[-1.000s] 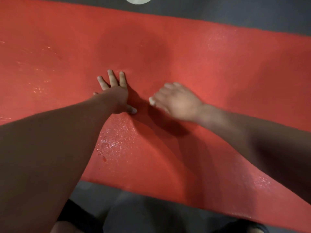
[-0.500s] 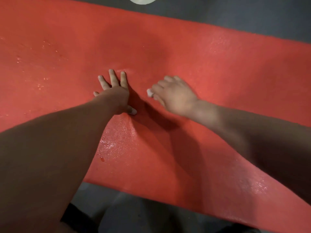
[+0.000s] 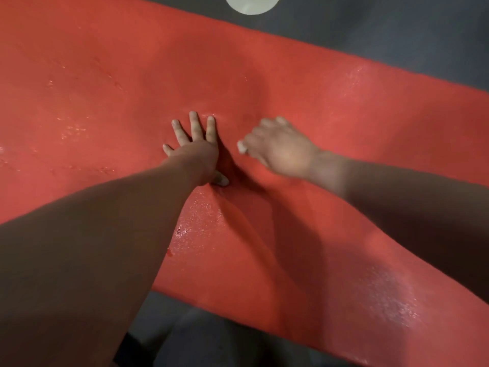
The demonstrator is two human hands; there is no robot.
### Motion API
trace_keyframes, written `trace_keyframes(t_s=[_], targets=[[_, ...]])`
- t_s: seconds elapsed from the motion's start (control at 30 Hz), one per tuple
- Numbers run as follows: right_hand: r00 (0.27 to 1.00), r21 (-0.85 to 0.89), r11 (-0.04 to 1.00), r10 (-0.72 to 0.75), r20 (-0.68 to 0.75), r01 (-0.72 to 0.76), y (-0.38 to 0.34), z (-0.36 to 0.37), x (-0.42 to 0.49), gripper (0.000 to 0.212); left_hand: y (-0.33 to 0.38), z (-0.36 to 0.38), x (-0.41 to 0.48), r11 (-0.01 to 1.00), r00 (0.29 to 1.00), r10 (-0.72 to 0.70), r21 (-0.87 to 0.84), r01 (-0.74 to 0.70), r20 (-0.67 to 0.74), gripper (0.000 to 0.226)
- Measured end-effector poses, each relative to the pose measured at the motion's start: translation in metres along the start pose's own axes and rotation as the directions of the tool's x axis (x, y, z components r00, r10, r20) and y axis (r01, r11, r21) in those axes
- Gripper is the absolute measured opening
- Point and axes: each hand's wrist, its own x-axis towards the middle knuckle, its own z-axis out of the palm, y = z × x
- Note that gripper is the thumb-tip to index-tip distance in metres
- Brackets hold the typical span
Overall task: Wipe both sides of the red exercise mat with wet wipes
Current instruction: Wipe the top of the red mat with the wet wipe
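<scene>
Pale round disc (image 3: pixel 252 4) on dark floor (image 3: pixel 397 30)

Mat: red exercise mat (image 3: pixel 344 115) spread over dark grey floor (image 3: pixel 397 35), wet patches glistening.
Left hand (image 3: pixel 197 152): pressed flat on the mat, fingers spread.
Right hand (image 3: pixel 280 149): blurred, just beside it, gripping a white wet wipe (image 3: pixel 241 146).
Top edge: pale round object (image 3: pixel 251 4).
</scene>
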Motion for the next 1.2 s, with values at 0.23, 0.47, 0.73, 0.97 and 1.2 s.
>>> trace_keyframes(t_s=[0.23, 0.47, 0.73, 0.97, 1.2], targets=[[0.817, 0.101, 0.834, 0.552, -0.167, -0.543, -0.004, 0.006, 0.027, 0.018, 0.002, -0.001, 0.001, 1.0, 1.0, -0.012, -0.001, 0.012, 0.005, 0.149], [0.916, 0.025, 0.925, 0.38, -0.13, -0.38, 0.028, 0.003, 0.023, 0.018, 0.002, -0.001, 0.0, 1.0, 1.0, -0.019, -0.008, 0.019, 0.007, 0.15], [1.0, 0.15, 0.989, -0.005, 0.0, 0.005, -0.002, 0.008, 0.026, 0.013, -0.002, 0.001, 0.0, 1.0, 1.0, -0.012, -0.022, 0.012, -0.015, 0.152], [0.815, -0.012, 0.824, 0.558, -0.157, -0.566, 0.052, -0.006, 0.048, 0.022, 0.0, -0.002, 0.001, 0.999, 1.0, -0.029, -0.026, 0.029, -0.009, 0.152], [1.0, 0.087, 0.996, 0.0, 0.021, -0.002, 0.02, 0.003, 0.047, 0.018, 0.001, -0.002, 0.003, 0.999, 0.999, -0.036, -0.029, 0.036, 0.0, 0.153]])
